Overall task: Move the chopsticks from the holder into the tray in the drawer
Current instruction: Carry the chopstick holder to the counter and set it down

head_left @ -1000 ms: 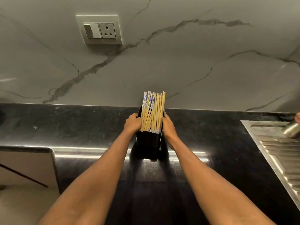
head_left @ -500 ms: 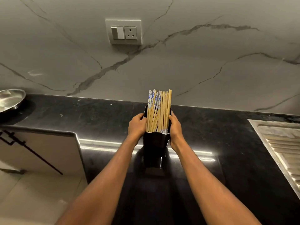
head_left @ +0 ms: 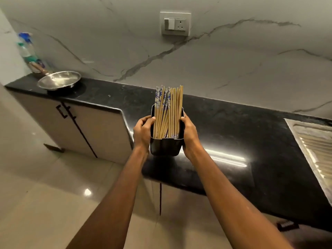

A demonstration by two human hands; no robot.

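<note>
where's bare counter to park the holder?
Bare counter runs from the holder right to the drainboard; another patch lies between holder and pan. The far-left corner is crowded by pan and bottle.

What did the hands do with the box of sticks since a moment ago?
Both hands, left and right, lifted the holder off the counter and drew it toward the person. The grip on its sides is unchanged, and the chopsticks still stand inside.

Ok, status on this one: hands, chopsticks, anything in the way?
Left hand and right hand clasp the black holder over the countertop. Chopsticks all inside, upright. No drawer in view. Nothing blocking.
</note>
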